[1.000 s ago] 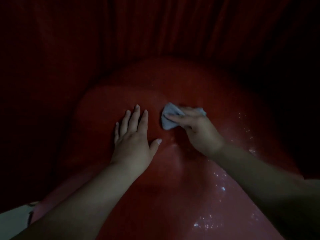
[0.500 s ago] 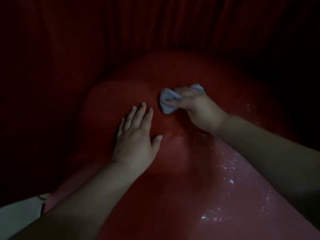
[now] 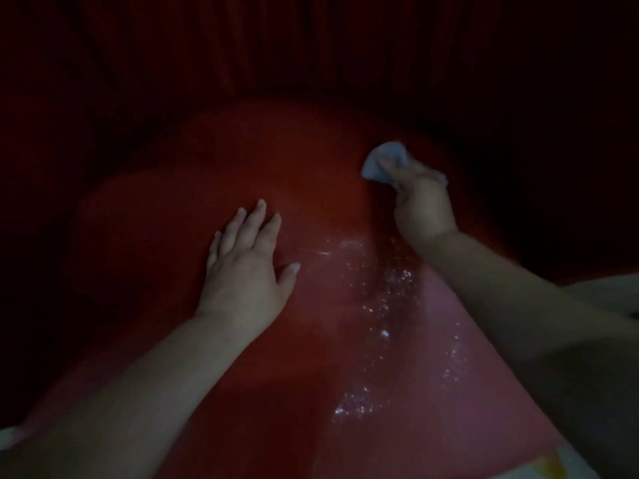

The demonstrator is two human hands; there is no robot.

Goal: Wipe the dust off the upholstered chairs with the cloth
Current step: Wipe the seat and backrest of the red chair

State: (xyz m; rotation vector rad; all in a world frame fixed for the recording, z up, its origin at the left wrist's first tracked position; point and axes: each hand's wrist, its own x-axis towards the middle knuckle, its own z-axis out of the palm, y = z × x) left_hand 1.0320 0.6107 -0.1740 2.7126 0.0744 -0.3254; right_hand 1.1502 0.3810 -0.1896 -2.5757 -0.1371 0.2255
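A red upholstered chair (image 3: 283,160) fills the dim view, its rounded surface sloping toward me. White dust specks (image 3: 387,299) glitter down its middle and right. My left hand (image 3: 247,267) lies flat on the upholstery, fingers spread, holding nothing. My right hand (image 3: 423,205) is farther back on the right, fingers closed on a bunched pale grey-blue cloth (image 3: 382,162) pressed to the chair's upper right part. The far edge of the cloth is blurred.
Dark red pleated fabric (image 3: 311,46) hangs behind the chair and darkens to black at the sides. Pale patterned cloth (image 3: 612,292) shows at the right edge, and another bit at the bottom right corner (image 3: 567,468).
My right hand has carried the cloth to the right and farther back across the chair. My left hand has stayed flat in about the same spot.
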